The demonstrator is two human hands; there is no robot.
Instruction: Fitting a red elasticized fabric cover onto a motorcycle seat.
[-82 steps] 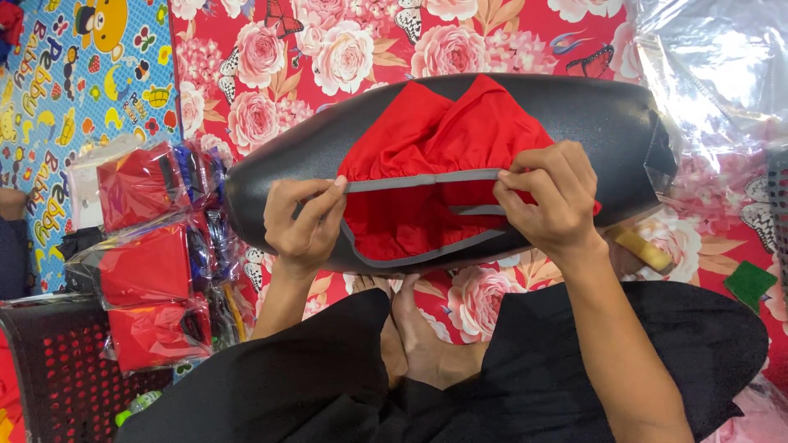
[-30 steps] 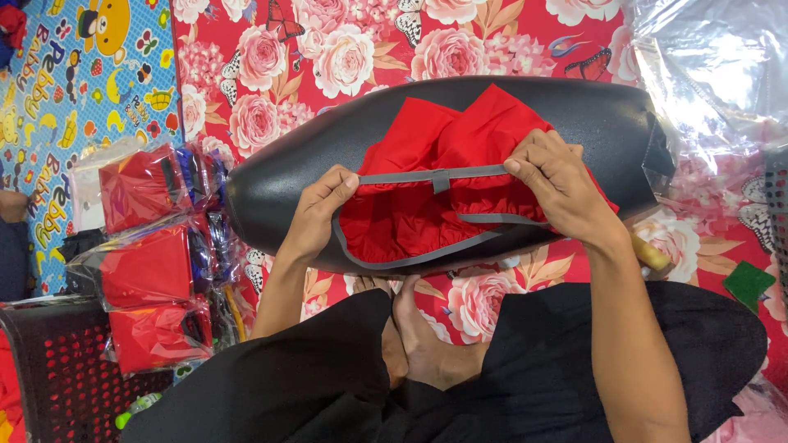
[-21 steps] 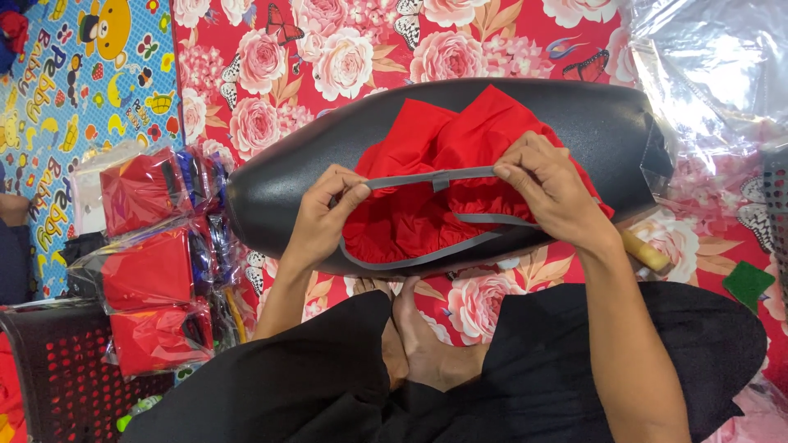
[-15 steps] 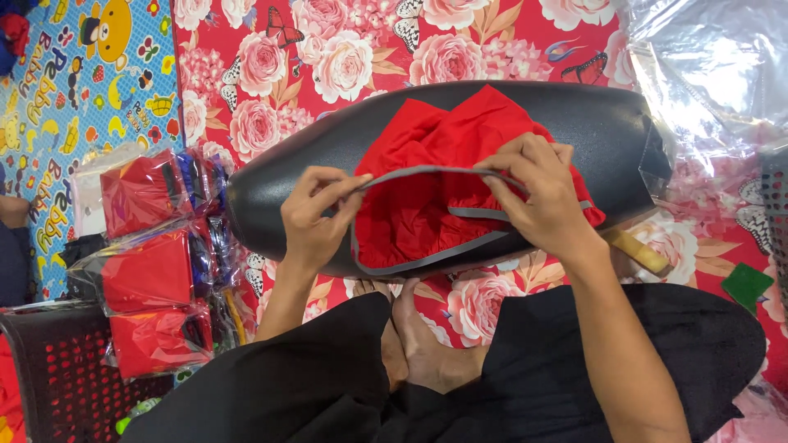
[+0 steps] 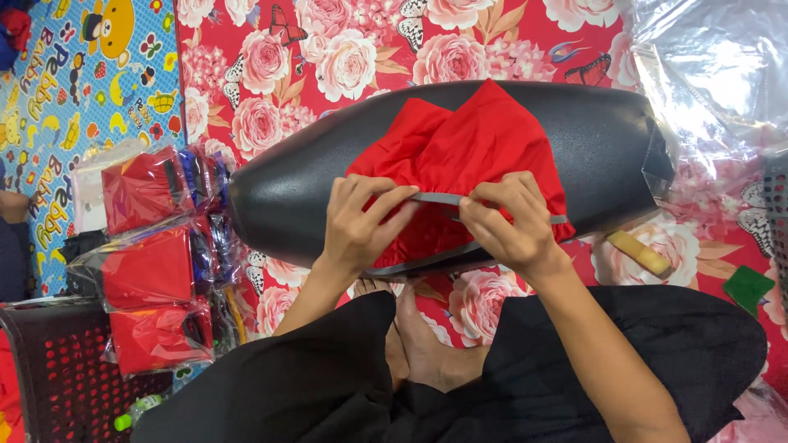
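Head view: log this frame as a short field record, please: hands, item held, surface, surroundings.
left hand: fingers pinch the grey waistband
right hand: pinches the same band, close beside the left
item: red garment, bunched
surface: black padded form on a floral mat
surroundings: bagged red garments at left, clear plastic at upper right

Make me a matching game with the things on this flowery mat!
Things:
1. red cloth
2. green piece
3. yellow block
4. red packs

Places:
A. far right of the mat
B. stacked at the left
C. on the black seat, under both hands
D. just right of the seat

Pairs: 1-C, 2-A, 3-D, 4-B
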